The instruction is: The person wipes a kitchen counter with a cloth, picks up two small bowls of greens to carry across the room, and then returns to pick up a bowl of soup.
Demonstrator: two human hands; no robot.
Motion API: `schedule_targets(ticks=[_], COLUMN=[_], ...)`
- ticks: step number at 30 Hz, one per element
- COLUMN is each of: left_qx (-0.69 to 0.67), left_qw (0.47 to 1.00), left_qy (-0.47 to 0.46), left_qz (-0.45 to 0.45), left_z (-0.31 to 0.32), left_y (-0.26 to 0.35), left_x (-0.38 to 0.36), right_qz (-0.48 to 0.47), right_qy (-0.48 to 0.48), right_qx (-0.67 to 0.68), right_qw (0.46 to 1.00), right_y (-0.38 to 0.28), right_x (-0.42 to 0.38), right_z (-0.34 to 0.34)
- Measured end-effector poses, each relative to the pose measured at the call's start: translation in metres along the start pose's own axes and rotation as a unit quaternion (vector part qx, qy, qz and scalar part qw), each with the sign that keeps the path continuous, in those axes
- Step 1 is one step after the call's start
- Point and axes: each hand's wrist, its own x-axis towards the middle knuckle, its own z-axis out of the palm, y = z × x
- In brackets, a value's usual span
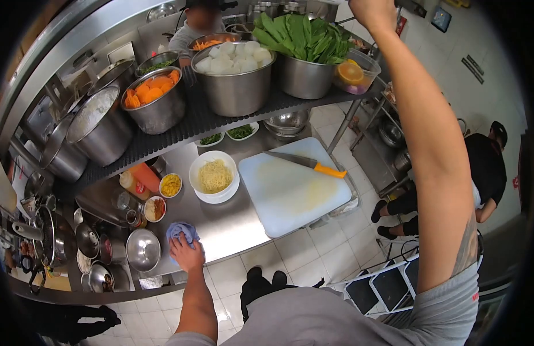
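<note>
My left hand [186, 254] presses on a crumpled blue cloth [183, 233] at the front edge of the steel counter [221, 228], fingers bent over it. My right arm reaches up to the top of the view, where my right hand [372, 12] is partly cut off by the frame, its fingers hidden. Right of the cloth, a white bowl of noodles [215, 176] stands on the counter. An orange-handled knife [307, 164] lies across the white cutting board [267, 196]. A steel bowl [143, 249] sits left of my left hand.
Above the counter runs a shelf [189, 130] with pots of white chunks [232, 86], carrots [154, 101] and leafy greens [306, 57]. Sauce bottles [134, 184] stand at the left. One person [200, 26] is behind the shelf; another [486, 170] bends at the right.
</note>
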Motion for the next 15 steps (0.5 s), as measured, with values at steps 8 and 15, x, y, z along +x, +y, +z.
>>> schedule_targets(ticks=[8,15], left_qx=[0.011,0.124], left_qw=[1.000,0.973], left_qy=[-0.010,0.139], left_qz=[-0.007,0.135], left_z=[0.008,0.038], left_y=[-0.005,-0.024], left_x=[-0.002,0.007], right_qz=[0.027,0.088], right_qy=[-0.075,-0.074], right_qx=[0.009,0.036], right_qw=[0.997,0.993], right_y=[0.003,-0.003], right_x=[0.004,0.004], right_z=[-0.008,-0.013])
